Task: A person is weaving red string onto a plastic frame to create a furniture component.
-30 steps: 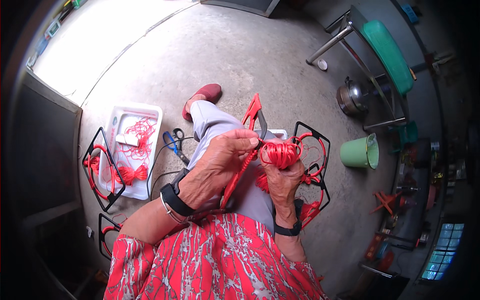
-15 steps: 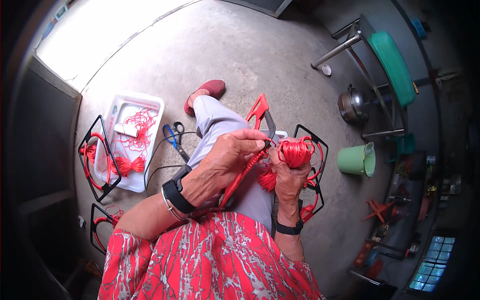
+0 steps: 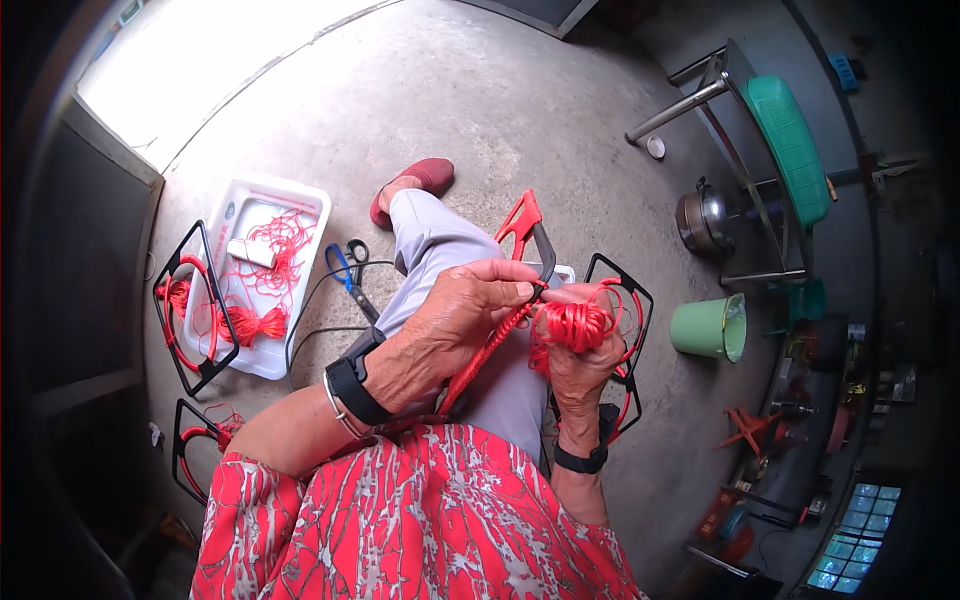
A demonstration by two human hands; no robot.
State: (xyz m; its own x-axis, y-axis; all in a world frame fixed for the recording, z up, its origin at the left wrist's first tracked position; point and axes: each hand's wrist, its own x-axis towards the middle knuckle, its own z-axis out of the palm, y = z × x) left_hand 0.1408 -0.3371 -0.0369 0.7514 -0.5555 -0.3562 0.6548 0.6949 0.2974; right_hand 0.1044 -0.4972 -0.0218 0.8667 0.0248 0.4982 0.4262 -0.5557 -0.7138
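Observation:
Over my lap lies a dark frame (image 3: 545,248), its bars partly wrapped in red cord (image 3: 488,352). With thumb and index finger, my left hand (image 3: 462,315) pinches the frame at the upper end of the braided wrapping. My right hand (image 3: 580,378) is closed around a looped bundle of red cord (image 3: 576,326), just right of the bar. Loose strands hang below the bundle, and its fingertips reach toward the left thumb. The spot where cord meets bar between the hands is partly hidden by fingers.
Left of my leg stands a white tray (image 3: 318,215) holding loose red cord. Blue-handled scissors (image 3: 345,265) lie beside it. Black frames with red rings (image 3: 197,308) stand on both sides. Further right are a green bucket (image 3: 705,328), a metal pot (image 3: 703,218) and a metal-legged table (image 3: 690,105).
My right hand has turned and dropped slightly with the cord bundle, whose loops now show more from the side. My left hand keeps its pinch on the frame.

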